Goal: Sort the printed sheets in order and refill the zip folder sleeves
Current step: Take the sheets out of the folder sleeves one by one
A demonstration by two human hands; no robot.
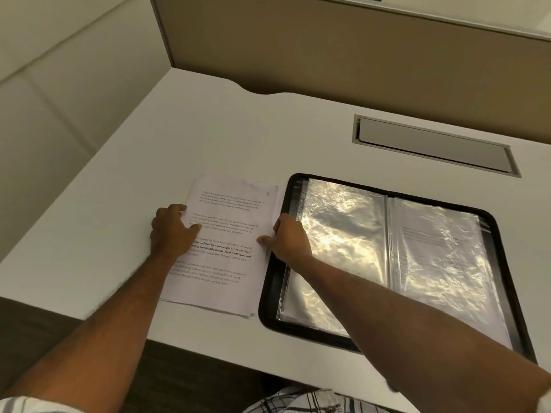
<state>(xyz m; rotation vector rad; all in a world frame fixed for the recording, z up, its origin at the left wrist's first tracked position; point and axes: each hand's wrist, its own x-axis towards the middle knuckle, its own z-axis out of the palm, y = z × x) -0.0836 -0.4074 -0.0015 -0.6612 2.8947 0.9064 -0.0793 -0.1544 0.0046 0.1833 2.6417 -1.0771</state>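
1. Left grip (171,231) presses flat on the printed sheets' (222,234) left edge, on the desk (119,189).
2. Right grip (290,239) seems to pinch their right edge; the sheets' long axis points away.
3. Open zip folder (267,296) lies just right, nearer this grip.

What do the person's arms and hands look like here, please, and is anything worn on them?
The left hand and the right hand are bare: no gloves, rings or watch show. Both forearms are uncovered too. A light, faintly striped sleeve edge shows at the bottom left corner, and a pale sleeve edge at the bottom right.
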